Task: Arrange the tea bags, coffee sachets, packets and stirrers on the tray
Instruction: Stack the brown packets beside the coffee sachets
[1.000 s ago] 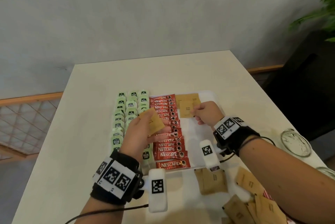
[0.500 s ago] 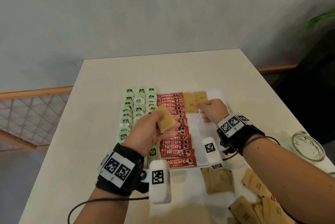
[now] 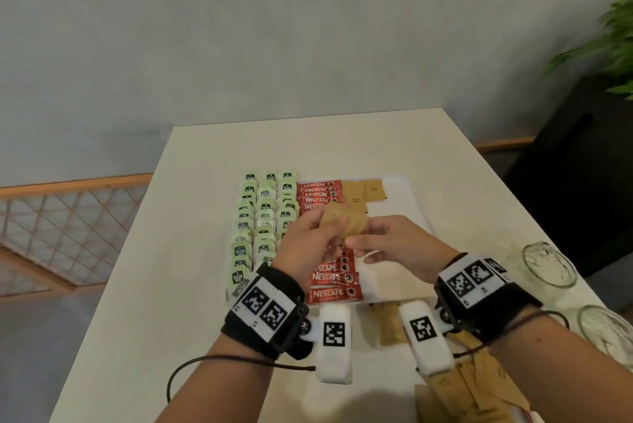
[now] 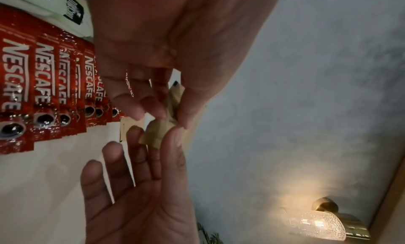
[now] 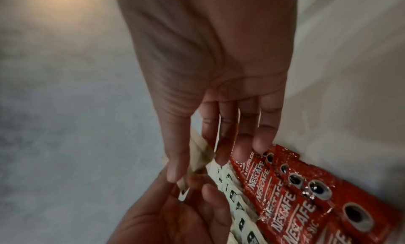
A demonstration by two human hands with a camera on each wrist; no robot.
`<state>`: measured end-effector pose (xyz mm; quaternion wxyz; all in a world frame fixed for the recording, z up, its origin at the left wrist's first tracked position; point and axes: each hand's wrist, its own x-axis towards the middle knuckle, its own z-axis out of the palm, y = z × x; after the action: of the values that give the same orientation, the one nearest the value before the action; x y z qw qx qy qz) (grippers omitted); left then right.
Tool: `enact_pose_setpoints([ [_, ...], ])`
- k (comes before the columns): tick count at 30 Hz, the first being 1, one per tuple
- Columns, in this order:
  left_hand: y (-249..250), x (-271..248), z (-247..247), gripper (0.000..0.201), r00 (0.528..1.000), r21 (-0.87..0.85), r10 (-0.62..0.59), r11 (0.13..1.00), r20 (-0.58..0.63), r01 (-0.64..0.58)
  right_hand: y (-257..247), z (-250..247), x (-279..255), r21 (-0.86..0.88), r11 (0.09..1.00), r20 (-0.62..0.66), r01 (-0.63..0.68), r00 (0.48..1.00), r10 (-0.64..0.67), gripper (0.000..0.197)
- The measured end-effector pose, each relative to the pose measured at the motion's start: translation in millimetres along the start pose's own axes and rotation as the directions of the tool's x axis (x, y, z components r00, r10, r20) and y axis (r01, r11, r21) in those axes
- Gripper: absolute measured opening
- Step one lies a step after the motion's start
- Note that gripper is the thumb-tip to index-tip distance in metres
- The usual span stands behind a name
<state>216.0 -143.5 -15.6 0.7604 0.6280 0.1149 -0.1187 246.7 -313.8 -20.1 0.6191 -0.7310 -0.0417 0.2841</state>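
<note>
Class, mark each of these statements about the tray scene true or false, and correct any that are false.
1. Both hands hold the same brown packet. True: the left hand and right hand pinch one brown packet between them above the tray.
2. The red coffee sachets lie to the right of the brown packets on the tray. False: the coffee sachets lie between the green tea bags and the two brown packets at the tray's far end.
3. More brown packets lie on the table outside the tray. True: loose packets lie near the right forearm.
4. The right half of the tray is full. False: it is mostly bare.
</note>
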Motion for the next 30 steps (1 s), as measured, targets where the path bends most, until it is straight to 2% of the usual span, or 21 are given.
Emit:
enact_pose_setpoints([
  [4,1,-8,5,0.016,1.000,-0.018,0.003,1.000,-0.031,-0.004,-10,-3,-10,-0.049,0.998,-0.051,0.030,0.998,-0.033,0.015],
  [9,4,-13,9,0.002,0.994,0.074,0.058,0.996,-0.094,-0.051,-18,-14,-20,-0.052,0.997,-0.072,0.055,0.996,-0.059,0.008],
  [13,-1,-12,13,0.011,0.992,0.170,0.112,0.981,-0.067,-0.099,-18,-22,-18,-0.046,0.997,-0.109,0.060,0.992,-0.065,0.014],
  [17,-12,-5,25,0.011,0.990,0.263,0.130,0.959,-0.060,-0.110,-12,-32,-12,0.010,0.998,-0.163,0.063,0.985,-0.061,0.014],
  [20,-15,11,32,0.014,0.983,0.318,0.153,0.941,-0.096,-0.116,-2,-41,-6,-0.015,1.000,-0.171,0.028,0.985,-0.030,0.020],
  [22,-17,23,34,0.016,0.981,0.390,0.177,0.912,-0.083,-0.131,5,-48,-2,-0.045,0.999,-0.163,0.003,0.986,-0.010,0.016],
  [24,-15,36,35,0.017,0.982,0.505,0.189,0.849,-0.015,-0.156,10,-56,6,-0.069,0.998,-0.170,-0.008,0.985,-0.004,0.013],
  [26,-11,52,33,0.018,0.980,0.664,0.196,0.728,0.041,-0.173,12,-66,18,-0.104,0.994,-0.212,-0.021,0.977,-0.002,0.012],
  [30,10,94,26,0.029,0.932,0.944,0.363,0.303,0.011,-0.129,20,-90,55,-0.162,0.982,-0.350,-0.100,0.936,0.038,0.009],
])
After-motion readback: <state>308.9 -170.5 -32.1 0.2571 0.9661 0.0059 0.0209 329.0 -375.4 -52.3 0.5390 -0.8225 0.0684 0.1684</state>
